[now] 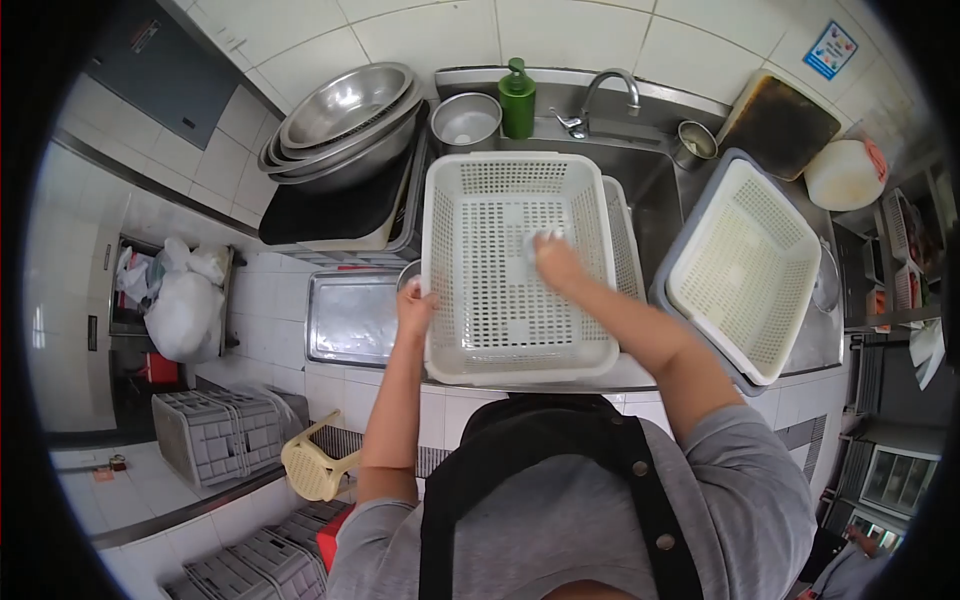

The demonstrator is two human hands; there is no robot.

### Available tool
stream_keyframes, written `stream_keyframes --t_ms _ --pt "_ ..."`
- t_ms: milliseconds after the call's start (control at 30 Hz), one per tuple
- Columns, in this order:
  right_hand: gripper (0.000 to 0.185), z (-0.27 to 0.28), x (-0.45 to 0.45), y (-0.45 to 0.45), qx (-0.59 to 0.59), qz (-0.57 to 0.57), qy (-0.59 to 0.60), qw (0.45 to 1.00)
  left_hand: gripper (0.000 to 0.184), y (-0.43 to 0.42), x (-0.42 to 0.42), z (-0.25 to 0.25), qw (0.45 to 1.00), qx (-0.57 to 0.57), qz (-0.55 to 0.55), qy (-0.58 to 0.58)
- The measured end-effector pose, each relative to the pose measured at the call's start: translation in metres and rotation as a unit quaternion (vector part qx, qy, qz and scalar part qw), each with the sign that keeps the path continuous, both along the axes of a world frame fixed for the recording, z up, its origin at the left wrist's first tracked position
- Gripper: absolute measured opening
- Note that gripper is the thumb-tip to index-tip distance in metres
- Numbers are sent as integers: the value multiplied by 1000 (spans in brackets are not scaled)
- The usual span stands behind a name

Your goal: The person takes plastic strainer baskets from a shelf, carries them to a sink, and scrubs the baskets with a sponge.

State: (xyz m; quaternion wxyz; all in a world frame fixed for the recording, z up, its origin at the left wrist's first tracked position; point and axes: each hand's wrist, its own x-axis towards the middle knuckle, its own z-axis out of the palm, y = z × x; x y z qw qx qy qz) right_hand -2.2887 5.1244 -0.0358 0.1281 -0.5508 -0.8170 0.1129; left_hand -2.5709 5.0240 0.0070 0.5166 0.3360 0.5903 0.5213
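Observation:
A white perforated plastic basket (520, 358) rests over the front of the sink, its open side facing me. My left hand (416, 308) is closed on the basket's left rim. Inside the basket, my right hand (556, 262) is curled into a fist close to the slotted bottom. Something whitish shows at its fingers, too blurred to name. Behind the basket's right side, the edge of another white basket (625, 240) shows. To the right, a further white basket (745, 270) sits tilted in a grey tub (735, 165).
Steel basins (350, 110) are stacked at the left. Along the wall stand a steel bowl (466, 120), a green pump bottle (517, 100), a faucet (610, 95) and a steel cup (694, 145). A metal tray (350, 318) lies left of the sink; a yellow stool (318, 462) stands below.

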Motion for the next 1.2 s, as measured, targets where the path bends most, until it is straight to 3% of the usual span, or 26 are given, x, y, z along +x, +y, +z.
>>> stream_keyframes --t_ms 100,167,200,267,300,333,367,400,433,467,500,533,567,600,633,733,767,800,833,867,900,967,1067,1133,1200 --pt "29 -22 -58 -78 -70 164 9 984 33 4 -8 -29 1000 0 -5 -16" --pt "31 35 -77 -115 -126 203 96 966 33 6 -5 -18 998 23 -26 54" --pt "31 29 -75 -108 -109 226 78 965 33 8 -2 -10 995 35 -37 90" --pt "32 3 -58 -71 -72 273 41 958 32 5 3 -7 930 103 -19 352" --pt "31 -10 -43 -36 -159 200 118 960 33 4 6 -4 870 135 -9 474" --pt "31 -24 -21 5 -244 123 192 943 33 5 10 4 885 94 -18 456" --pt "30 -40 4 38 -46 127 132 982 33 5 15 17 898 53 -26 436" --pt "29 2 5 53 -161 -93 307 933 34 6 19 25 909 11 -35 415" --pt "28 49 -1 59 -261 -308 452 795 34 6 22 29 908 8 -33 418" --pt "27 17 -13 57 -158 -229 340 898 35 8 23 32 905 7 -34 423" --pt "26 -37 -30 45 -50 -142 213 966 35 10 24 33 903 6 -36 427" --pt "25 -68 -47 28 60 -47 76 994 36 11 25 27 901 5 -39 431" --pt "23 -44 -67 -4 -160 -23 324 932 37 12 25 19 900 6 -39 435" --pt "25 -19 -81 -41 -56 112 251 960 39 15 25 15 897 7 -38 439" --pt "28 -6 -90 -63 48 244 172 953 40 16 27 19 895 -2 -44 444" --pt "37 -29 -74 -32 36 349 159 923 43 18 30 33 887 -20 -60 457" --pt "48 -14 -75 3 -282 274 307 867 44 17 30 33 887 -19 -65 457" --pt "51 -4 -65 14 -262 138 347 890 45 15 31 33 887 -18 -72 455" --pt "49 -3 -52 39 -248 50 421 871 45 13 30 30 887 -11 -66 457" --pt "39 -31 -32 73 -213 -1 360 909 44 11 28 26 886 -3 -60 460" --pt "29 -65 -8 87 144 -4 49 988 44 11 26 24 884 6 -54 464" --pt "30 -74 21 100 76 -106 113 985 43 10 25 31 896 -16 -63 439" --pt "36 -55 -16 96 -28 -280 260 924 38 12 24 24 906 -18 -63 419" --pt "36 -42 -79 95 15 -151 201 968 34 13 20 15 909 -1 -73 410" --pt "30 -3 -125 101 -11 -145 322 936 30 8 11 11 912 23 -85 401"
